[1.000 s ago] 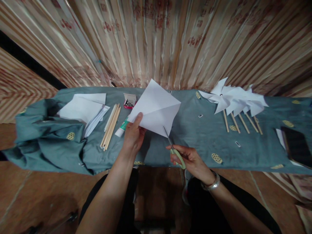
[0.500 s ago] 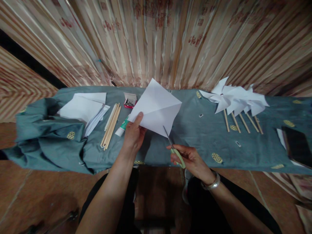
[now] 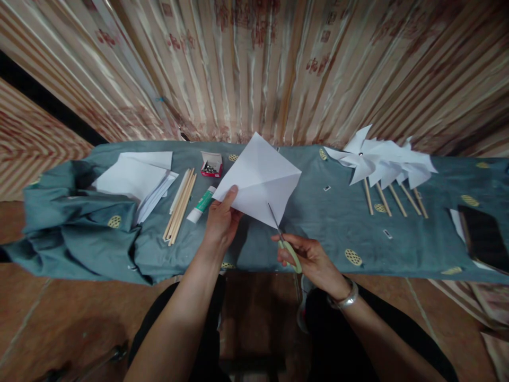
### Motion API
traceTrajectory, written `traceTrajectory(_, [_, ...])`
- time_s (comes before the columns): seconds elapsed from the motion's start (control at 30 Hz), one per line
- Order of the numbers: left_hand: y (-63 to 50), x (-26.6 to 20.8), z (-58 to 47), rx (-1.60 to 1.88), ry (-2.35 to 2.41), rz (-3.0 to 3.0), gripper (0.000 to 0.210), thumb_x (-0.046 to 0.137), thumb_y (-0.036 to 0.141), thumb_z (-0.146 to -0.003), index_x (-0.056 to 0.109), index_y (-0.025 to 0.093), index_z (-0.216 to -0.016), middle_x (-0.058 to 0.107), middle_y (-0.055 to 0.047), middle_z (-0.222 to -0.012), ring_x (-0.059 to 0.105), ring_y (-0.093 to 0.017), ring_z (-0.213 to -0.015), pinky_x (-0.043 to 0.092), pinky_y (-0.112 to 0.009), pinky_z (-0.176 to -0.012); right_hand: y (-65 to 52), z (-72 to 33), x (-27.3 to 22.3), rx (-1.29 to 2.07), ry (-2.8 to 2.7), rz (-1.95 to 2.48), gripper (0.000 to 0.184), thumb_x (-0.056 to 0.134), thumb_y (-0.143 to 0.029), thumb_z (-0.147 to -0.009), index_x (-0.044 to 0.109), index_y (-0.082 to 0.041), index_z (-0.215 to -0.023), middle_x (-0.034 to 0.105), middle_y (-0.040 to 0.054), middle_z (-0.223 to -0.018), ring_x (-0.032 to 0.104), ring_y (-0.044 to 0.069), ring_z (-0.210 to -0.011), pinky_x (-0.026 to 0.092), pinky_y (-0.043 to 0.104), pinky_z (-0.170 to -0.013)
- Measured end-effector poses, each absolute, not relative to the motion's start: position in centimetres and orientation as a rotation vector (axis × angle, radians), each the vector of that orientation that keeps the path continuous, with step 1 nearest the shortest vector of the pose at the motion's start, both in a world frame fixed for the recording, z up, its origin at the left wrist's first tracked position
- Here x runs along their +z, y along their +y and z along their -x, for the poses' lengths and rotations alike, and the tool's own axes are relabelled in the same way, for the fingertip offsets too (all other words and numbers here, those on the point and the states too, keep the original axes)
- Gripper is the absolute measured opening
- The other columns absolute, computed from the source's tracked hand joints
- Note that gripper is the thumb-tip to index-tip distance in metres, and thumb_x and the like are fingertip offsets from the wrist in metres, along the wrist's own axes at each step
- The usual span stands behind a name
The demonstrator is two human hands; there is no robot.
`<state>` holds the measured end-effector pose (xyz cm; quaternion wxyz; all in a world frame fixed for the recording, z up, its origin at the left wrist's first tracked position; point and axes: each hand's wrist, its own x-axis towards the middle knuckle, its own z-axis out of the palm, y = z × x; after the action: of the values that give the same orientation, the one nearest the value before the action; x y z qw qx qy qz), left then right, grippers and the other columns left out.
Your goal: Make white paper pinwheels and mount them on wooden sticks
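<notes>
Left, a glue stick (image 3: 202, 205) slants away rightward, its green label's print unreadable. Your left hand (image 3: 221, 222) pinches the white sheet (image 3: 264, 178) over the desk (image 3: 318, 223), diamond-wise, one corner pointing away. Your right hand (image 3: 312, 259) grasps scissors (image 3: 284, 245), long axis slanting forward-left, a blade over the near corner.

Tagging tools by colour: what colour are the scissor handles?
Pale green. The scissor handles show best in the head view, the only one.
</notes>
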<state>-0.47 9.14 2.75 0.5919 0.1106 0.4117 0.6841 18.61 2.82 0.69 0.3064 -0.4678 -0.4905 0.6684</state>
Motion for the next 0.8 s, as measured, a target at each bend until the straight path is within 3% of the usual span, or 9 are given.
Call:
traceTrajectory(0.37, [9.2,2.47,0.51,1.585,0.957,-0.242,0.021,0.075,0.015,-0.073,0.068,0.013,-0.094,0.074,-0.003,-0.085,0.071,-0.016,-0.083,0.056,-0.028,-0.084,2.87,-18.38,0.9,1.795,-1.246,1.223,0.043,0.075,-0.048,-0.072,0.068,-0.019,-0.103,0.062,-0.0027,-0.066,0.055,0.009,-0.057,0.05,0.025,-0.056])
traceTrajectory(0.8, [9.0,2.47,-0.08,1.53,0.969,-0.262,0.011,0.071,0.014,-0.077,0.069,0.014,-0.088,0.075,-0.004,-0.082,0.072,-0.016,-0.081,0.057,-0.027,-0.084,2.88,-18.42,0.6,1.735,-1.245,1.233,0.055,0.074,-0.053,-0.071,0.058,-0.019,-0.11,0.062,-0.0025,-0.069,0.059,0.012,-0.059,0.049,0.024,-0.056])
